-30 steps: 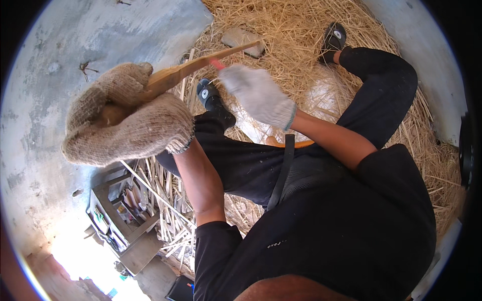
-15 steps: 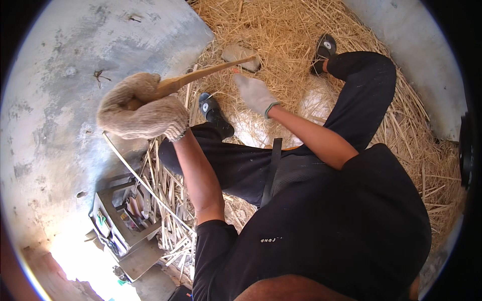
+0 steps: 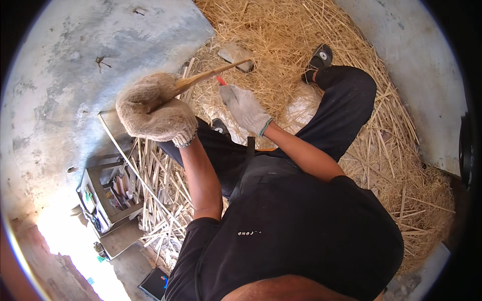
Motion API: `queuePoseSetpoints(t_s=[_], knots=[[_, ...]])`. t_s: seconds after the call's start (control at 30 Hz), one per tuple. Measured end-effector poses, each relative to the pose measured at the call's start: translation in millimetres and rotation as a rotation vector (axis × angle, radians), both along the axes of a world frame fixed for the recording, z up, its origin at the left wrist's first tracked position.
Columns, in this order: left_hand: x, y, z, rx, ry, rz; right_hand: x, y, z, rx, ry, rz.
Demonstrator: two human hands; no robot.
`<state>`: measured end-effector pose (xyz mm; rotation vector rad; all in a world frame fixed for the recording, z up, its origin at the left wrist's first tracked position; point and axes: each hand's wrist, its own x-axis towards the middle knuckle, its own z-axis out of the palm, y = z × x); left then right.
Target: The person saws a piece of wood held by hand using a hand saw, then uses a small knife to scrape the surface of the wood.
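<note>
left hand [image 3: 156, 116], in a knit glove, closed tight round the near end of a stick [image 3: 211, 75]; fingers wrapped fully, no gap visible. stick slanted up and rightward, far end close to a flat stone [image 3: 236, 52] on the straw [image 3: 281, 35]; contact between them not clear. right hand [image 3: 244, 108], gloved too, fingers loosely curled, pinched on a small red piece [image 3: 220, 80] just under the stick; extent of grip hard to tell. forearms bare, extended from a black shirt [image 3: 296, 236]. legs in black trousers, spread over the straw, right knee bent; one dark shoe [image 3: 319, 59] at upper right, another [image 3: 220, 127] below the right hand. pale split strips [image 3: 160, 200] piled beside the left leg. metal tray [image 3: 108, 200] with small tools at lower left, next to the strips. grey concrete floor [image 3: 65, 75] to the left and at upper right.
</note>
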<state>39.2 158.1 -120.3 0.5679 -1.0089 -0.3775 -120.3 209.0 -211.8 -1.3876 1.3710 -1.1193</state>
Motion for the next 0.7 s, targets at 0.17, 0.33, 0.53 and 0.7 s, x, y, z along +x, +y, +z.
queuePoseSetpoints(t_s=[0.17, 0.33, 0.53, 0.7], knots=[[-6, 0, -2, -0.025, 0.075, 0.012, -50, -44, -90, 0.465, 0.181, 0.112], [-22, 6, 7, -0.046, -0.044, -0.088, -34, -34, -29, 0.209, 0.058, -0.146], [-15, -7, 37, -0.166, -0.182, -0.301, -6, -30, 16, -0.024, -0.108, -0.035], [0, -19, 62, -0.276, -0.433, -0.341, -23, -67, -42, 0.131, 0.284, -0.045]])
